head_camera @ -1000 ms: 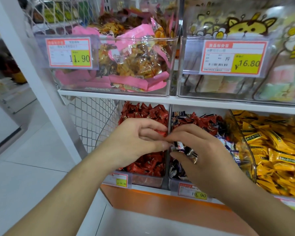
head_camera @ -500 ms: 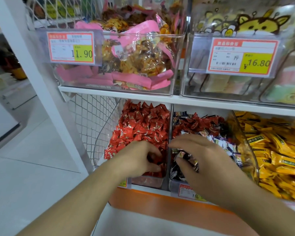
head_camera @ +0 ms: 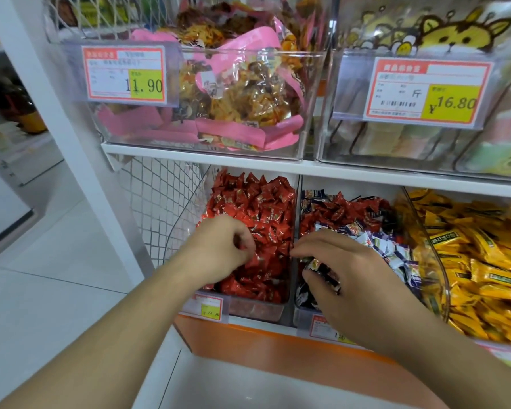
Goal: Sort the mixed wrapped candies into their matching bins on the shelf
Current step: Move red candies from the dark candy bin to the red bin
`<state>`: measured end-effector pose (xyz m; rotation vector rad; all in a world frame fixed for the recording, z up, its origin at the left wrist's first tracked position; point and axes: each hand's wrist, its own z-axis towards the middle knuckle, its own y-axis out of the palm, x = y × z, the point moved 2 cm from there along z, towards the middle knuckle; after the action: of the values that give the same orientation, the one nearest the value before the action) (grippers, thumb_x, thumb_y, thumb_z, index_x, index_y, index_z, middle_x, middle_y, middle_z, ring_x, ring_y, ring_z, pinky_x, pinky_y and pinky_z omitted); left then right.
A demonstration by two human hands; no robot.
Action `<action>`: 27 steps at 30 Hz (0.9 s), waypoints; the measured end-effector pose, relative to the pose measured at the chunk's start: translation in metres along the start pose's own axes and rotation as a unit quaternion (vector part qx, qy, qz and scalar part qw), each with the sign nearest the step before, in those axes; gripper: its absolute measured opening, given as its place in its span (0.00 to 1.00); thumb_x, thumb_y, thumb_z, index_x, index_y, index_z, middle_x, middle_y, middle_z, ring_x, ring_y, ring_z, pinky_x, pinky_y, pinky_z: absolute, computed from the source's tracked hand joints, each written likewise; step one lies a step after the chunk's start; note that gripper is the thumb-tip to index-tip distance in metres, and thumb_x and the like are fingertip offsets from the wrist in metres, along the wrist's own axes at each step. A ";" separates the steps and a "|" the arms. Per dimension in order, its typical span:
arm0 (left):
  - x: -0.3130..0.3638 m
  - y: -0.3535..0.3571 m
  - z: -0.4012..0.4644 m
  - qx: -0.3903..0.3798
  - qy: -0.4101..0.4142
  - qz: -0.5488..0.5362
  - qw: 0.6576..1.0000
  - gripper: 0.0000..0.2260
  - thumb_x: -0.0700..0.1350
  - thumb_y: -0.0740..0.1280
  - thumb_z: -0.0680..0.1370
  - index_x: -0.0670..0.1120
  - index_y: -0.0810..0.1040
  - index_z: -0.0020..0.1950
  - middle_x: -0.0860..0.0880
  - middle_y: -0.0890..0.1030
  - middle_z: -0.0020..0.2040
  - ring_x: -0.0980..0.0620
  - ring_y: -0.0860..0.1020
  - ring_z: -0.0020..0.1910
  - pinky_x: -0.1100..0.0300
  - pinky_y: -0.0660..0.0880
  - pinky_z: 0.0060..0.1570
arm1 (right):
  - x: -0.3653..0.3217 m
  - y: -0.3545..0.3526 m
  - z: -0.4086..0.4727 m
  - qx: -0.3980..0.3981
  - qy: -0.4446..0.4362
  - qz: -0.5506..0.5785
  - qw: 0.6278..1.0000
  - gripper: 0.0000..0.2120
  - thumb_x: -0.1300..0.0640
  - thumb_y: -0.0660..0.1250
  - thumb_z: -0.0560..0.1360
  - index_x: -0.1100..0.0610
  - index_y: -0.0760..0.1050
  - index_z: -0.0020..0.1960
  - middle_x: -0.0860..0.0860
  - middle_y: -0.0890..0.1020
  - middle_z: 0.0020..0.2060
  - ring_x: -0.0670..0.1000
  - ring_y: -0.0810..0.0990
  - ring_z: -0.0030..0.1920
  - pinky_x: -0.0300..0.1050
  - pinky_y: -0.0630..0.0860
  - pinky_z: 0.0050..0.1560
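Two hands [head_camera: 281, 258] reach into two of three candy bins [head_camera: 257, 309].

The light is bright, even and white, with only soft shadows under the shelf [head_camera: 278, 168]. The clear bins [head_camera: 313, 93] show glare on their fronts. Straight lines bend near the edges from the wide lens. The price tags [head_camera: 124, 73] look slightly blurred.

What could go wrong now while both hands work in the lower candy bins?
The right hand grips several dark-wrapped candies; one may slip and drop. Red wrapped candies lie mixed at the back of the middle clear bin, easy to miss. The left hand might push red pieces over the low front.
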<state>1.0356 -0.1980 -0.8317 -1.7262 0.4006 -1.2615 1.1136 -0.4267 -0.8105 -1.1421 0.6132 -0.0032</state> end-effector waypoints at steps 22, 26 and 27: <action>0.009 0.045 0.004 -0.101 0.080 0.071 0.989 0.05 0.44 0.74 0.74 0.54 0.88 0.45 0.56 0.84 0.38 0.59 0.81 0.37 0.57 0.81 0.42 | -0.002 -0.002 -0.001 -0.006 0.015 0.001 1.000 0.16 0.61 0.70 0.79 0.48 0.80 0.64 0.38 0.78 0.62 0.37 0.72 0.65 0.21 0.61 0.64; 0.007 0.043 0.003 -0.086 0.062 0.065 0.992 0.08 0.42 0.68 0.76 0.53 0.84 0.41 0.54 0.83 0.37 0.55 0.81 0.37 0.54 0.81 0.40 | -0.001 -0.003 -0.002 -0.008 0.017 -0.001 1.000 0.16 0.60 0.69 0.79 0.48 0.80 0.65 0.38 0.78 0.63 0.37 0.72 0.66 0.21 0.60 0.65; 0.007 0.041 0.002 -0.083 0.053 0.059 0.993 0.09 0.42 0.67 0.78 0.53 0.83 0.41 0.54 0.83 0.38 0.54 0.81 0.37 0.54 0.81 0.40 | 0.000 -0.004 -0.002 -0.011 0.017 -0.003 1.000 0.16 0.60 0.69 0.80 0.48 0.79 0.66 0.38 0.78 0.63 0.37 0.72 0.66 0.21 0.60 0.65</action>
<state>1.0501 -0.2235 -0.8614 -1.7500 0.6768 -1.2659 1.1137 -0.4303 -0.8077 -1.1667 0.6411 -0.0209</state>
